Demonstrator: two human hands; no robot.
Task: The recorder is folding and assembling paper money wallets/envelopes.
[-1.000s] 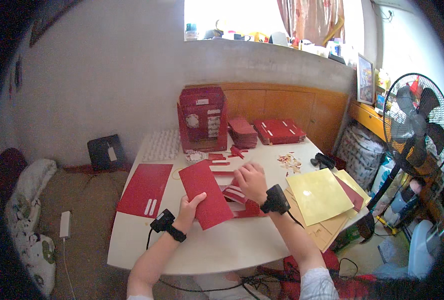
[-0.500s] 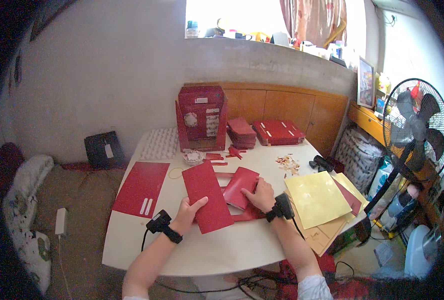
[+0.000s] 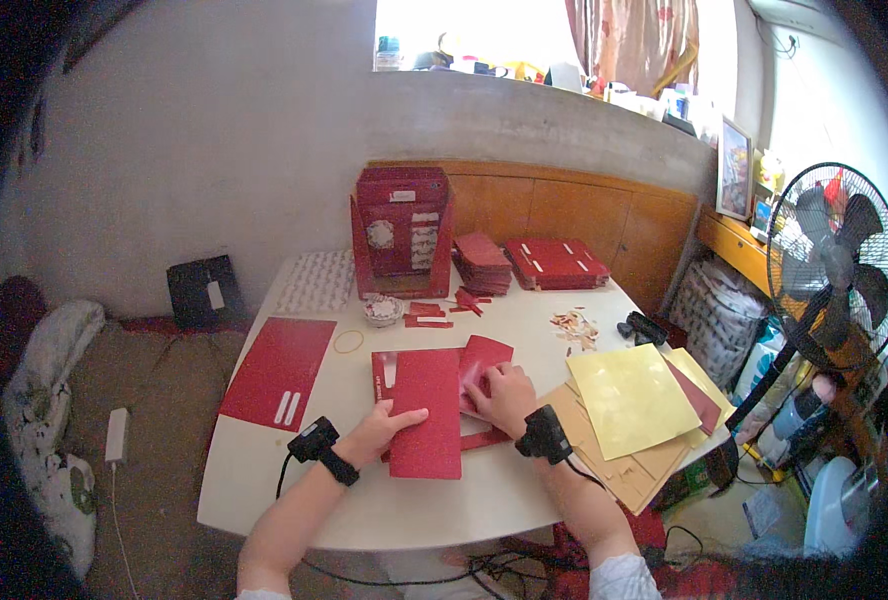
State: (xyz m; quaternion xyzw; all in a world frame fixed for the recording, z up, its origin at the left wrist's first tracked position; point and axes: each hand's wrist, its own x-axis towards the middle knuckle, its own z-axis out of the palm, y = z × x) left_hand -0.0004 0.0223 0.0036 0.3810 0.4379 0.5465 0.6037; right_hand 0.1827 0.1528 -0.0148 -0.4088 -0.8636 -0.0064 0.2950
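Note:
My left hand (image 3: pixel 389 432) grips the left side of a red rectangular card (image 3: pixel 429 385), its thumb lying on top and its fingers underneath. At the card's right edge, my right hand (image 3: pixel 507 395) has its fingers bent around a smaller glossy red piece (image 3: pixel 487 352); the fingertips are partly hidden. Beneath both lies a red cardboard piece with cut-out openings (image 3: pixel 486 438), mostly covered. To the left, a red sheet (image 3: pixel 269 362) with two white strips rests flat on the white table (image 3: pixel 354 510). Black devices are strapped to both wrists.
An upright red box (image 3: pixel 401 240) stands at the back, beside a stack of red cards (image 3: pixel 482 262) and a pile of red panels (image 3: pixel 556 263). Yellow sheets (image 3: pixel 629 400) lie at the right. Red scraps (image 3: pixel 427 315) and a rubber band (image 3: pixel 349 342) are near the middle.
The red card in my left hand has turned from slanted to nearly straight. My right hand has shifted left, its fingers now more bent over the smaller red piece.

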